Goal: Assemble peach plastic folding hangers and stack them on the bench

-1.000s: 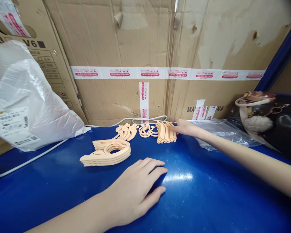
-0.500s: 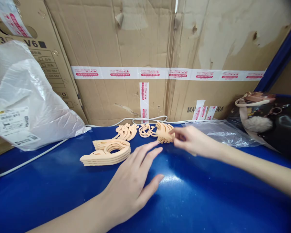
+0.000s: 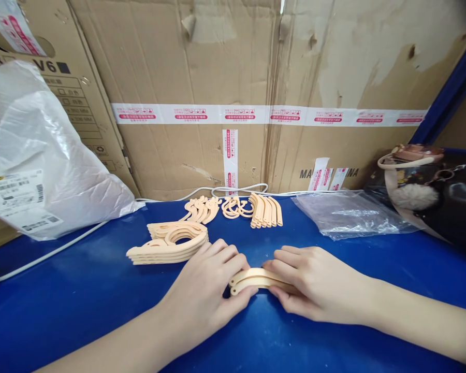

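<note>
Two beige plastic hanger arms [image 3: 258,278], curved and lying side by side, are held low over the blue table. The fingers and thumb of my left hand [image 3: 215,285] close around their left end, where small round holes show. Around the right end my right hand [image 3: 314,282] is closed, hiding that end. Just beyond my left hand lies a stack of folded hangers [image 3: 171,246]. Farther back are several curved hanger arms [image 3: 266,211] in a row, a few hook pieces [image 3: 236,207] and a cluster of curled beige parts [image 3: 202,210].
Large cardboard boxes [image 3: 194,155] stand along the back of the blue table [image 3: 295,342]. A white plastic parcel bag [image 3: 54,166] is at the left. At the right lie a clear plastic bag [image 3: 349,212] and a black bag [image 3: 462,207]. A white cable [image 3: 54,253] runs along the back.
My right hand has come back from the row of hanger arms, bringing two toward me. My left hand, open before, has closed on their other end.
</note>
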### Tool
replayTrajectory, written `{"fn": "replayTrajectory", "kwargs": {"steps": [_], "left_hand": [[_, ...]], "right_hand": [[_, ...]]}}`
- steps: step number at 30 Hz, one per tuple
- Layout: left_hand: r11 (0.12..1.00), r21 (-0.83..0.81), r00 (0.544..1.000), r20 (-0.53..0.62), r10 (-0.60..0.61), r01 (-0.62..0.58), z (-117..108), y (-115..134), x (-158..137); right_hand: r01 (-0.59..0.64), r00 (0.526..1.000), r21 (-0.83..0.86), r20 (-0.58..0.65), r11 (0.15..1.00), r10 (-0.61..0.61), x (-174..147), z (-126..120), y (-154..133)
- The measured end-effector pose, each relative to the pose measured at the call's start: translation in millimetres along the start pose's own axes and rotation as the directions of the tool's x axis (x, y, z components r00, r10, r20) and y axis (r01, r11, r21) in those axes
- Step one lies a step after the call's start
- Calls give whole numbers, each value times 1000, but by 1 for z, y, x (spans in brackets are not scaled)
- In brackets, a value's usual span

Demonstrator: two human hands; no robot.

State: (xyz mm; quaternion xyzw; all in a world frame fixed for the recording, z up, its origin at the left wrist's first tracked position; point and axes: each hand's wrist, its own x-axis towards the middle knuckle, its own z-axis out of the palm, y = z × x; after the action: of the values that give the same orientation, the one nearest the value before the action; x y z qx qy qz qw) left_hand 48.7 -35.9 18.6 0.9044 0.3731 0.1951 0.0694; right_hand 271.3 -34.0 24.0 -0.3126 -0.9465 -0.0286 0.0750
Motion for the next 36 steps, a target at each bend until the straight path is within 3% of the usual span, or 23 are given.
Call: {"fn": "replayTrajectory", "kwargs": {"steps": [8, 15, 19, 22, 26, 31, 36], "left_hand": [[994, 106, 1000, 15, -1, -1, -5, 6, -6], [996, -72, 998, 25, -55, 57, -3, 9, -10], [998, -35, 996, 77, -54, 57, -7, 12, -8], [997, -10, 990, 120, -72, 73, -10, 15, -5], [993, -31, 982, 160, -103, 110, -10, 16, -4], [997, -18, 986, 152, -73, 77, -5, 14, -6], [999, 15, 993, 108, -39, 38, -1, 12, -8]], "right_hand": [[58, 997, 167, 45, 984, -66, -5, -4, 9], [165, 986, 97, -10, 982, -165, -7, 1, 4], [103, 990, 88, -108, 991, -94, -2, -3, 13], [-51, 985, 36, -162, 998, 56, 15, -17, 31], [-212, 975, -172, -107, 962, 196, 56, -35, 62], [-215, 976, -228, -15, 950, 218, 111, -35, 91], [-229, 957, -234, 122, 945, 262, 140, -23, 97]]}}
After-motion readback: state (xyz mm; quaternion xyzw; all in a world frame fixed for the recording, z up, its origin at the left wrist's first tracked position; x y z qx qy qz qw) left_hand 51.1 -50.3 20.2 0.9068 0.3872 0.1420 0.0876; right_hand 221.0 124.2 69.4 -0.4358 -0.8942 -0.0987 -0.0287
